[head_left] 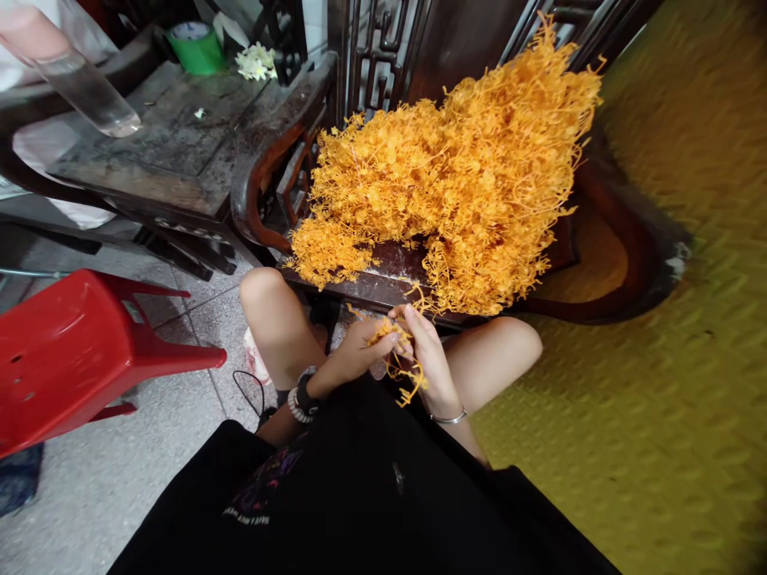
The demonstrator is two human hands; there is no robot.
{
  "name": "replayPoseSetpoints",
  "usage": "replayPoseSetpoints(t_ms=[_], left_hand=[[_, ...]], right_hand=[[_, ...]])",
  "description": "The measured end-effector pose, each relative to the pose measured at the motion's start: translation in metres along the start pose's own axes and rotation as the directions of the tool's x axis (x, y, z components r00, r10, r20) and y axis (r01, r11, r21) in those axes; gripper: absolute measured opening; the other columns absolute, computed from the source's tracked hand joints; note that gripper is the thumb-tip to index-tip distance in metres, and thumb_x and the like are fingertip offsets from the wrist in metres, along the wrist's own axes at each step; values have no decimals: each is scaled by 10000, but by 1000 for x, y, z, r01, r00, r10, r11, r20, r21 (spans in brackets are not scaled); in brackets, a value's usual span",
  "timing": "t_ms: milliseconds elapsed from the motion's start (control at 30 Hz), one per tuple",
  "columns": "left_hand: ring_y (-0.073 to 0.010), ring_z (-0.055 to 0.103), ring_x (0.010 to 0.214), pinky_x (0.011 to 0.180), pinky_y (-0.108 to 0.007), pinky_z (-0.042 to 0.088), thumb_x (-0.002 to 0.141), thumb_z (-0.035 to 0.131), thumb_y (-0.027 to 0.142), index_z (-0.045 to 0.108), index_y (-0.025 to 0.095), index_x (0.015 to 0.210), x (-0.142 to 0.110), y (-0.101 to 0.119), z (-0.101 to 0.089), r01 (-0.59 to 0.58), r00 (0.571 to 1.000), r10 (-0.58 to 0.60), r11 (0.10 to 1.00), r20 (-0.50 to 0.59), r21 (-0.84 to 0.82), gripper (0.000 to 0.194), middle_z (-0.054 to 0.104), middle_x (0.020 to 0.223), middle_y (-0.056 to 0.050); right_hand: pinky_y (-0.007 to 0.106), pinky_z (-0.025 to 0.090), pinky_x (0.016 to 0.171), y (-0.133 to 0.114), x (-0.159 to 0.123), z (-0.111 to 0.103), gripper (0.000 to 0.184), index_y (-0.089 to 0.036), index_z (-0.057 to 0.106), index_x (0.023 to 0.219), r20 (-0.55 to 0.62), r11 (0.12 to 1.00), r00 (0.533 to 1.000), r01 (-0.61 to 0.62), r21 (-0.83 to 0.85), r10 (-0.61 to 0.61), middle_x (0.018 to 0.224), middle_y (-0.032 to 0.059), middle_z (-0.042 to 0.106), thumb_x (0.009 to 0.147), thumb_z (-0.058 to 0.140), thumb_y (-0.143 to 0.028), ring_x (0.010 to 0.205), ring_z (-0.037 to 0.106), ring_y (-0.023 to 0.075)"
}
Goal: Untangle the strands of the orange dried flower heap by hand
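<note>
My left hand (359, 349) is closed around several thin orange plastic-looking sprigs (412, 383), with curly ends poking out above and below. Close beside it, my right hand (430, 351) pinches part of the same bunch, thumb and fingers together near its top. Both hands are between my knees, at the front edge of a dark wooden armchair (392, 279). A big heap of matching orange sprigs (443, 168) covers most of that seat. One smaller clump (329, 251) lies at the heap's left front. The fingers hide how the held sprigs join.
A red plastic stool (77, 351) stands at the left on the speckled floor. Behind it, a dark wooden table (173, 152) bears a clear bottle (89, 92), a green tape roll (196, 49) and white flowers (256, 62). A yellow textured surface (647, 423) fills the right side.
</note>
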State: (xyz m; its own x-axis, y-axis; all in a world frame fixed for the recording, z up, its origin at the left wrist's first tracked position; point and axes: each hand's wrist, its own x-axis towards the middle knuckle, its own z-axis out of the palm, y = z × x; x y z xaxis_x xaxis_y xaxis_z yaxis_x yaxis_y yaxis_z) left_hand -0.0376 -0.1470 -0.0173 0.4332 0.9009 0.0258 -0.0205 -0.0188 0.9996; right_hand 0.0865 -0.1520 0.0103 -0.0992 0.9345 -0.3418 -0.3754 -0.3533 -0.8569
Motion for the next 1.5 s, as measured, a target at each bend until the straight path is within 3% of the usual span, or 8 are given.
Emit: replayPoseSetpoints(t_ms=[100,267,400,500,633,1000,1200,1500], left_hand=[[-67,396,489,484,-193,317,828,531,472,536,146,706,0,-6,0,83,993,-99,969,-59,-233,348,443,566,41],[-27,265,390,384,-167,212,760,625,453,469,149,617,1,-2,-1,137,977,-191,897,-91,-420,371,344,471,79],[-13,164,330,323,-157,143,709,665,425,391,176,578,1,4,1,248,960,-273,722,62,-646,392,259,417,107],[-4,108,308,294,-143,121,684,660,459,351,184,542,-2,6,5,274,960,-218,604,175,-748,438,212,386,116],[0,72,280,261,-128,103,669,651,468,334,189,515,-5,8,9,303,953,-155,526,261,-794,449,156,357,126],[3,42,280,248,-114,93,678,639,452,299,192,501,-3,17,9,296,955,-154,496,253,-816,462,115,360,130],[-2,50,260,238,-120,104,679,646,417,382,189,569,4,28,3,136,991,-71,495,116,-858,365,169,349,134],[-4,41,275,248,-115,96,621,692,427,347,191,545,4,46,1,116,990,-129,507,58,-854,425,155,346,128]], right_hand=[[195,179,405,0,0,-7,356,-186,483,702,62,998,998,-12,-67,17,511,-87,282,831,568,-506,431,211,52],[207,171,412,-1,-2,-17,410,-182,417,590,179,982,983,70,-178,-38,500,-77,304,824,598,-466,442,226,53],[205,140,397,-2,-6,-17,410,-177,407,558,292,997,956,46,-56,-27,472,-88,284,815,633,-403,407,200,38],[195,132,361,0,-9,-10,456,-184,371,532,359,995,933,3,98,-38,425,-110,238,805,633,-438,340,173,21],[173,120,295,4,-12,-4,491,-196,332,521,398,978,917,-49,203,-37,362,-128,221,796,622,-483,243,160,10],[123,142,250,-1,-4,0,555,-193,280,488,417,957,908,-95,273,-29,347,-132,214,744,657,-509,235,112,-5],[122,146,248,-10,7,14,561,-197,266,480,443,954,888,-14,299,-126,335,-133,180,751,647,-507,240,91,-5],[123,112,255,-21,11,25,575,-193,252,467,468,944,868,3,331,-167,341,-129,171,743,658,-492,244,79,-5]])
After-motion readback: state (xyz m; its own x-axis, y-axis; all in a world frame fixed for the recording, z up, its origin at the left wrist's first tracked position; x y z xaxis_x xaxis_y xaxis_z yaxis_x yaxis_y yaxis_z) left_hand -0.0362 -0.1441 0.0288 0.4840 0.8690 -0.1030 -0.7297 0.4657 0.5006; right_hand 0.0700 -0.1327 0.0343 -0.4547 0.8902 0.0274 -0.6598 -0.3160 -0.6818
